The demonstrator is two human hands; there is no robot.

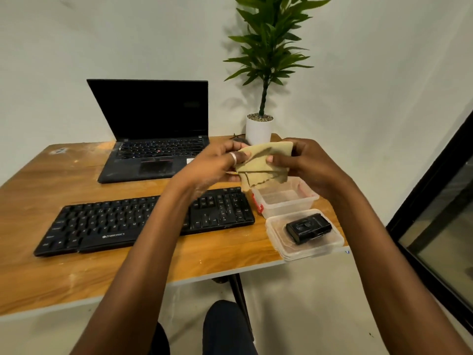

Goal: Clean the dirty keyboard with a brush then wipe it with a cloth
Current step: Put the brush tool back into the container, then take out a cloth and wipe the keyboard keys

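Above the worktop's (pixel 76 265) right side, both hands grasp a tan cloth (pixel 263 162), the left hand (pixel 217 165) pinching its left edge and the right hand (pixel 304 162) its right. Below them, the black keyboard (pixel 102 224) lies along the front edge. Just beside its right end stand an open plastic box (pixel 289 201) and a lid (pixel 330 242) bearing a small black object (pixel 308 228). A laptop (pixel 153 134) and potted plant (pixel 259 129) sit at the back edge.

Soft even light, wide-angle bending at edges.
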